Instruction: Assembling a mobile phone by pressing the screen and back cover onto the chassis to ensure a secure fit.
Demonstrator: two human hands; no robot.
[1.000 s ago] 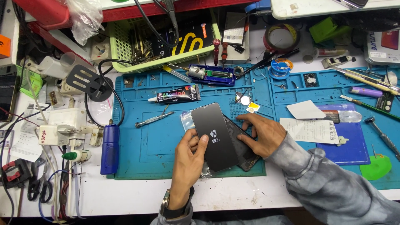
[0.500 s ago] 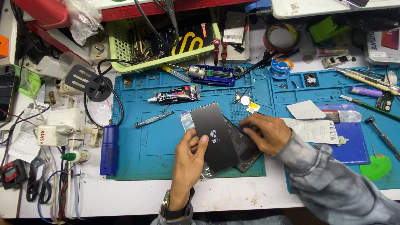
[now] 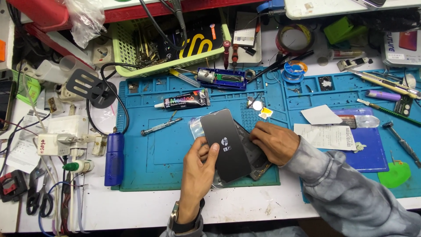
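A black phone screen panel (image 3: 226, 142) with a small white mark lies tilted over a dark phone body (image 3: 254, 160) on the blue repair mat (image 3: 149, 153). My left hand (image 3: 199, 169) grips the panel's lower left edge, thumb on its face. My right hand (image 3: 275, 141) rests on the phone body at the panel's right edge, fingers curled down against it. A clear plastic wrapper shows under the panel's upper left corner.
A black glue tube (image 3: 183, 100) and a metal screwdriver (image 3: 158, 126) lie on the mat above the phone. A blue cylinder tool (image 3: 114, 157) stands at the mat's left edge. A green basket (image 3: 169, 44), paper slips (image 3: 326, 136), tweezers and tape rolls crowd the back and right.
My right hand has slid slightly left along the panel's right edge. The panel and my left hand have barely moved.
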